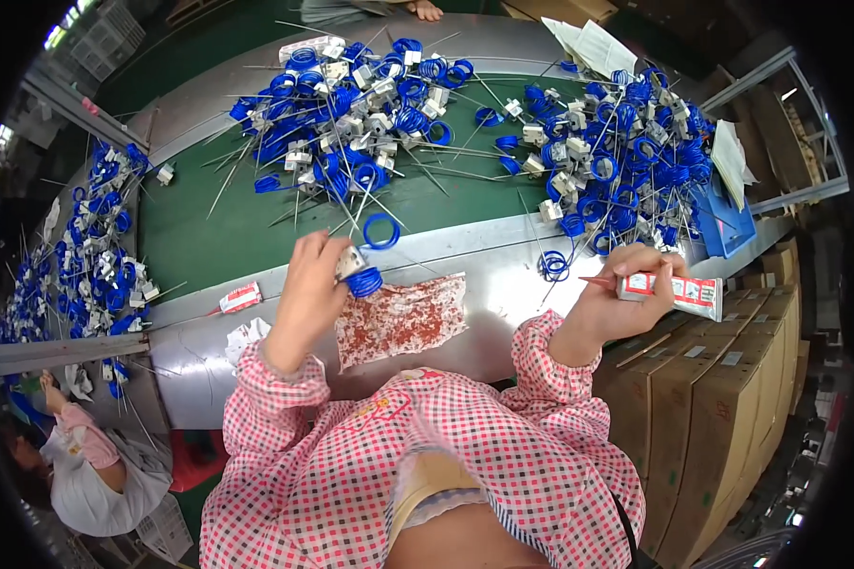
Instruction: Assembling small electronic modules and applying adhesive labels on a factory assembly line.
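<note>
My left hand (315, 289) is closed around a capillary thermostat (353, 263), a small white block with blue coiled tubing. One blue loop (381, 230) stands out beyond my fingers. In my right hand (619, 308) is a white and red squeeze tube (697, 294); its reddish nozzle (598, 282) points left. The hands are well apart, over the near metal edge of the bench. Below and between them lies a white cloth (403, 321) blotched with red-brown stains. Another squeeze tube (240, 298) rests left of my left hand.
Tangled thermostats lie in a centre heap (351, 114) and a right heap (626, 152) on the green bench (194, 223). A blue tray (731, 232) sits at the right. Cardboard boxes (702, 398) stand beside me. At lower left another person (95, 474) works by more thermostats (95, 247).
</note>
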